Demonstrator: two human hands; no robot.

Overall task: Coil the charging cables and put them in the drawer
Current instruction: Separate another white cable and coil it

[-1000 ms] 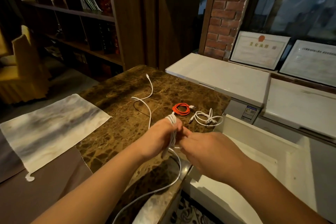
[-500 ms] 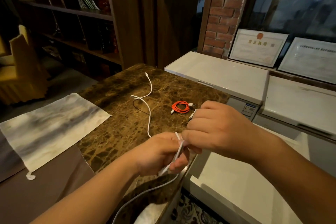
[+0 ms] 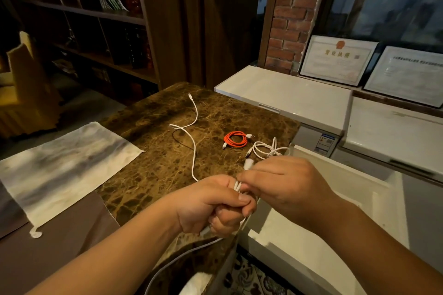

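Gripping white cable [image 3: 194, 151] — table edge [image 3: 236, 242].

Dim room: dark wooden bookshelf [image 3: 91, 31], brick pillar [image 3: 294, 14], marble counter [image 3: 163, 151].

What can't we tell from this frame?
- White cable in the head view: its wraps are hidden inside the left hand and behind the right hand.
- Its near end runs off the bottom edge.
- Drawer: the right forearm covers part of the inside.
- Framed certificates: print too small.
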